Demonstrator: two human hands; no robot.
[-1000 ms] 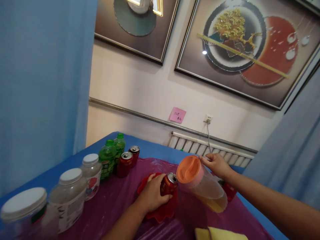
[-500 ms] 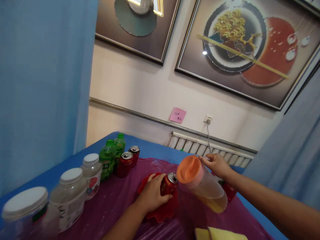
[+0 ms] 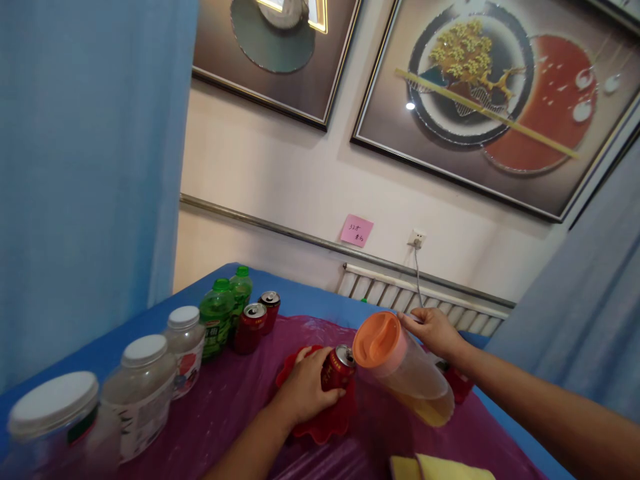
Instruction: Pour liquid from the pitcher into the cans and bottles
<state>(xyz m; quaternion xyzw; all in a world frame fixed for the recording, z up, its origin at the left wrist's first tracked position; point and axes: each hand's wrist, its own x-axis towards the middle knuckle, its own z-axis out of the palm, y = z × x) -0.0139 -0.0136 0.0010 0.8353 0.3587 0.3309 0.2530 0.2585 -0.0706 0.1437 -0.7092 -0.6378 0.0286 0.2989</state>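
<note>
The left hand [image 3: 306,392] curls around a red drink can [image 3: 336,375] over a scalloped red dish [image 3: 323,429]. The right hand [image 3: 436,331] grips a clear pitcher [image 3: 419,381] — tilted, its orange lid [image 3: 377,341] just beside the can's top.

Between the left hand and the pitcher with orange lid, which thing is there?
The head view shows a red can between the left hand and the pitcher; the left hand holds it.

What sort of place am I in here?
Probably a curtained-off part of a room, though its exact use is unclear: blue curtains hang at both sides, framed pictures hang on the wall, and a radiator sits below them.
</note>
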